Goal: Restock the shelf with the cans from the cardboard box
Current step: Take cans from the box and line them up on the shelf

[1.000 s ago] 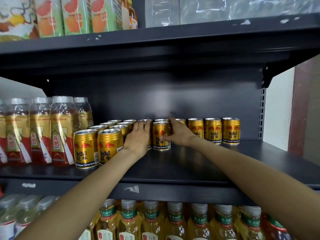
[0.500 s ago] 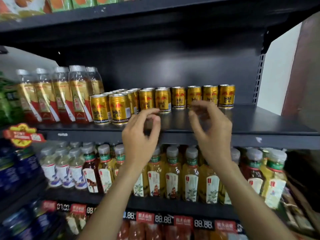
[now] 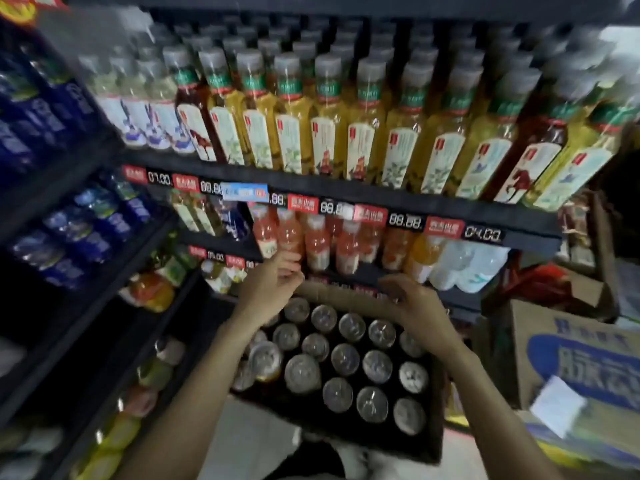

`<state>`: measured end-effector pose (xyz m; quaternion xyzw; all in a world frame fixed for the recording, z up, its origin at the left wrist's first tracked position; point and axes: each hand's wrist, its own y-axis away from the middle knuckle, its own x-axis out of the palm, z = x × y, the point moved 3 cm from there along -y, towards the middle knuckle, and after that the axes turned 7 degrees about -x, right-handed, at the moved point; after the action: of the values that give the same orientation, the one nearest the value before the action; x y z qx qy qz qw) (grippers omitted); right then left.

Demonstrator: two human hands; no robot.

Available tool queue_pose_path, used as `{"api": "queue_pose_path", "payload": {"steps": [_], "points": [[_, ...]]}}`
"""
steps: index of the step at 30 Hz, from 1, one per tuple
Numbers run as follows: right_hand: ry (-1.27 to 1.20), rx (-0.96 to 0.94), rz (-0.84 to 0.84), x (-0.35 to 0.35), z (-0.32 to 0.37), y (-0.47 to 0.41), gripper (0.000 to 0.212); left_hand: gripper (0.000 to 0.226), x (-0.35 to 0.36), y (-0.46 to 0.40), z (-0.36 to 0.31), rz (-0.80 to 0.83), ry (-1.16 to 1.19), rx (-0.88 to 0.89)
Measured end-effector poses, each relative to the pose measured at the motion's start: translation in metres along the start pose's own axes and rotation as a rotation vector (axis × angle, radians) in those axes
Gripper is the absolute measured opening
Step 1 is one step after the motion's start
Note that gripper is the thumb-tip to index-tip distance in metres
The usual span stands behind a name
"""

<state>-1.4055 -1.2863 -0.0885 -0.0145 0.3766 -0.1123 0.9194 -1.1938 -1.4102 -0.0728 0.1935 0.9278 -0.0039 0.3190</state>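
A cardboard box sits low in front of the shelving, and several cans stand upright in it, showing their silver tops. My left hand hovers over the box's far left corner, fingers loosely curled and holding nothing. My right hand hangs above the far right cans, fingers bent downward, also empty. The shelf with the gold cans is out of view above.
Tea bottles fill the shelf at the top of the view, with price tags along its edge. Pink and clear drink bottles stand one shelf below. A blue-printed carton lies at right. Blue bottles line the left shelving.
My view has swung down from the can shelf to the box. Both hands let go of the shelved cans, pulled back and dropped over the box.
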Motion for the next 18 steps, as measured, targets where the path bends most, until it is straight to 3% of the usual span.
{"api": "queue_pose_path", "payload": {"steps": [3, 5, 8, 10, 12, 15, 18], "points": [[-0.073, 0.15, 0.022, 0.03, -0.016, 0.021, 0.032, 0.028, 0.017, 0.023, 0.054, 0.038, -0.156, -0.039], [-0.001, 0.11, 0.088, 0.053, -0.018, 0.029, 0.038, 0.032, 0.024, 0.039, 0.076, 0.017, -0.355, 0.032], [0.071, -0.066, 0.354, 0.093, -0.007, 0.038, 0.059, 0.045, 0.026, 0.057, 0.094, -0.021, -0.493, 0.172], [0.137, -0.12, 0.476, 0.118, 0.004, 0.042, 0.075, 0.065, 0.025, 0.066, 0.109, 0.02, -0.498, 0.133], [0.146, -0.112, 0.496, 0.14, 0.01, 0.045, 0.093, 0.082, 0.025, 0.071, 0.131, 0.098, -0.518, -0.007], [0.046, -0.043, 0.474, 0.168, 0.008, 0.047, 0.103, 0.089, 0.032, 0.076, 0.158, 0.144, -0.325, -0.184], [0.089, 0.02, 0.43, 0.181, 0.005, 0.046, 0.087, 0.086, 0.038, 0.075, 0.166, 0.062, -0.074, -0.255]]}}
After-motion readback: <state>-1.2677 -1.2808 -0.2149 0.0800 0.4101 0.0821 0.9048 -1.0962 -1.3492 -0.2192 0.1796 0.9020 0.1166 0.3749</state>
